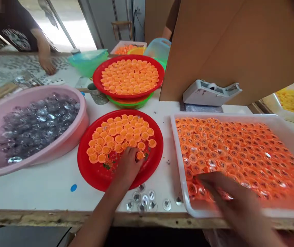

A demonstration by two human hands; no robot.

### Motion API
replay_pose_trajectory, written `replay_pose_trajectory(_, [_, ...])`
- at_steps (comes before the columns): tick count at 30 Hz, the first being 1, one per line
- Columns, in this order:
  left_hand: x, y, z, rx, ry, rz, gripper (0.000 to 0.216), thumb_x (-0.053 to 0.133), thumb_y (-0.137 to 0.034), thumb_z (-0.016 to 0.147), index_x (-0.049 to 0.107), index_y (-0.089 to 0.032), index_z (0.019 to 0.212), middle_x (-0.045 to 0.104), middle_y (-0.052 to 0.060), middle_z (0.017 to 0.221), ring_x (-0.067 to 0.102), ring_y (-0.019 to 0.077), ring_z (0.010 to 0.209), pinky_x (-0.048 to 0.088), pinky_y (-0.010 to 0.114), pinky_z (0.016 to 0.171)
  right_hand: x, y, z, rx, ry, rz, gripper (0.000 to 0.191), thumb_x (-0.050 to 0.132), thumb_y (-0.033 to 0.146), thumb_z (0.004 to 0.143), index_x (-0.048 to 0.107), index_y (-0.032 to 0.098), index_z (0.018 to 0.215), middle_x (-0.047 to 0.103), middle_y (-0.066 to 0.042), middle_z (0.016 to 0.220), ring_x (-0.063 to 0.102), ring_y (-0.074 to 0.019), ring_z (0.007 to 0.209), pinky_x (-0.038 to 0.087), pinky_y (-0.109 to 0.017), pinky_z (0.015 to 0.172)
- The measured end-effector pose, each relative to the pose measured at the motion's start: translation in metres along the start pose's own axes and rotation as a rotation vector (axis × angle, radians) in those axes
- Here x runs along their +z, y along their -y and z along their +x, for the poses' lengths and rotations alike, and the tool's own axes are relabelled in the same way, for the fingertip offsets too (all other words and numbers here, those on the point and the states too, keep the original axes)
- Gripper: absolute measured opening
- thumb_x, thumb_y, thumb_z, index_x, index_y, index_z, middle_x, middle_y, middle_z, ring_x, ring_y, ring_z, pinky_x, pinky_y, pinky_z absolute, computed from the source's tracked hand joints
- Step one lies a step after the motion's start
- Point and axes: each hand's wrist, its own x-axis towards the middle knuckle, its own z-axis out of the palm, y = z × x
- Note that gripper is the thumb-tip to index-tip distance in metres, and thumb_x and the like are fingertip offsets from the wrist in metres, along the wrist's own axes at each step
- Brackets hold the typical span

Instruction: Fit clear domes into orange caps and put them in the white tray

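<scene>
My left hand point(127, 167) rests on the near red plate point(90, 169), its fingertips pinching a small orange cap point(140, 155) at the edge of the rows of orange caps laid out there. My right hand point(229, 195) is blurred with motion and reaches into the white tray point(179, 164) full of orange caps with clear inserts; whether it holds one I cannot tell. Several clear round domes point(144, 200) lie loose on the table between my hands, near the front edge.
A pink basin point(67, 137) of clear domes sits at left. A second red plate point(99, 73) of orange caps rests on a green one behind. A tape dispenser point(210, 92), a cardboard box point(234, 44), and another person's hand point(46, 63) lie beyond.
</scene>
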Motion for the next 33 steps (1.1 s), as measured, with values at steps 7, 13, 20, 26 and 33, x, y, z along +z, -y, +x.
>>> replay_pose_trajectory(7, [-0.02, 0.012, -0.011, -0.079, 0.051, -0.161, 0.016, 0.071, -0.024, 0.071, 0.058, -0.021, 0.081, 0.062, 0.001, 0.083, 0.061, 0.0234, 0.084, 0.048, 0.038, 0.081, 0.107, 0.061, 0.003, 0.05, 0.457, -0.129, 0.042, 0.043, -0.012, 0.069, 0.064, 0.017, 0.089, 0.062, -0.006, 0.091, 0.06, -0.0177, 0.078, 0.046, -0.026, 0.064])
replay_pose_trajectory(13, [-0.025, 0.02, -0.028, -0.143, 0.118, -0.389, 0.033, 0.079, -0.022, 0.063, 0.068, -0.022, 0.094, 0.066, 0.004, 0.101, 0.064, 0.0217, 0.093, 0.051, 0.031, 0.079, 0.119, 0.044, -0.001, 0.084, 0.501, -0.095, 0.029, 0.046, -0.006, 0.08, 0.06, 0.018, 0.072, 0.059, -0.003, 0.085, 0.058, -0.0155, 0.075, 0.041, -0.025, 0.063])
replay_pose_trajectory(20, [-0.027, 0.008, -0.042, -0.388, 0.315, -0.771, 0.041, 0.08, -0.03, 0.068, 0.057, -0.021, 0.101, 0.061, -0.005, 0.074, 0.052, 0.0078, 0.042, 0.036, 0.017, 0.035, 0.113, 0.046, -0.009, 0.183, 0.505, -0.014, 0.043, 0.04, -0.009, 0.075, 0.061, 0.018, 0.1, 0.061, -0.007, 0.1, 0.063, -0.0192, 0.082, 0.047, -0.03, 0.073])
replay_pose_trajectory(26, [-0.041, -0.007, -0.04, -0.526, 0.448, -1.243, 0.035, 0.062, -0.041, 0.088, 0.06, -0.02, 0.116, 0.064, 0.01, 0.118, 0.072, 0.0195, 0.077, 0.06, 0.035, 0.074, 0.099, 0.049, -0.011, 0.071, 0.518, 0.122, 0.064, 0.034, -0.016, 0.057, 0.06, 0.019, 0.104, 0.056, -0.007, 0.114, 0.058, -0.0178, 0.103, 0.047, -0.027, 0.09])
replay_pose_trajectory(33, [-0.035, -0.003, -0.038, -0.59, 0.438, -1.301, 0.019, 0.059, -0.022, 0.091, 0.062, -0.018, 0.109, 0.071, 0.007, 0.102, 0.073, 0.0234, 0.082, 0.06, 0.034, 0.076, 0.108, 0.039, -0.012, 0.009, 0.488, 0.012, 0.042, 0.037, -0.014, 0.067, 0.058, 0.019, 0.082, 0.057, -0.005, 0.093, 0.058, -0.0185, 0.084, 0.048, -0.028, 0.073])
